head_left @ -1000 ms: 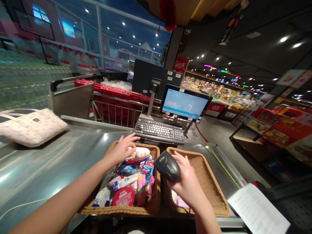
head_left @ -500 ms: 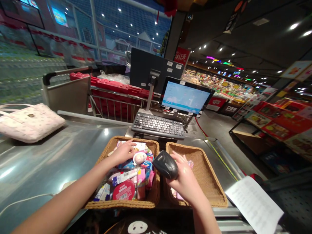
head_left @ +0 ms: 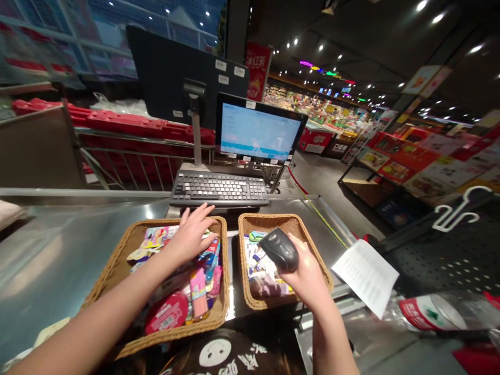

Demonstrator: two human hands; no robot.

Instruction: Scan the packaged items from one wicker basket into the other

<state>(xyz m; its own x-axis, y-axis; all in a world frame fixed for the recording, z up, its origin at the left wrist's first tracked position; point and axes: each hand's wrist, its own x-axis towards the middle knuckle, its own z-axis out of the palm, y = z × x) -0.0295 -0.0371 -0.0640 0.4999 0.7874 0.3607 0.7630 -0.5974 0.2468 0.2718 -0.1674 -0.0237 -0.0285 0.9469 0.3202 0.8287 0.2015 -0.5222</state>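
Observation:
My left hand (head_left: 190,234) reaches into the left wicker basket (head_left: 117,265), fingers spread over the colourful small packets (head_left: 203,271) heaped there; nothing shows in its grip. My right hand (head_left: 307,273) is closed round a black barcode scanner (head_left: 279,249), held over the right wicker basket (head_left: 245,271). That basket holds a few packets (head_left: 260,268). A red round tin (head_left: 166,312) lies at the near end of the left basket.
Both baskets sit on a steel checkout counter (head_left: 47,260). Behind them are a black keyboard (head_left: 219,188) and a lit screen (head_left: 258,130). A printed sheet (head_left: 365,273) hangs at right, beside a plastic-wrapped pack (head_left: 429,312). Red shopping baskets (head_left: 128,125) are stacked behind a rail.
My view has swung to the right, so the pink handbag has left the frame. My left hand stays over the left basket's packets; my right keeps the scanner, now over packets in the right basket.

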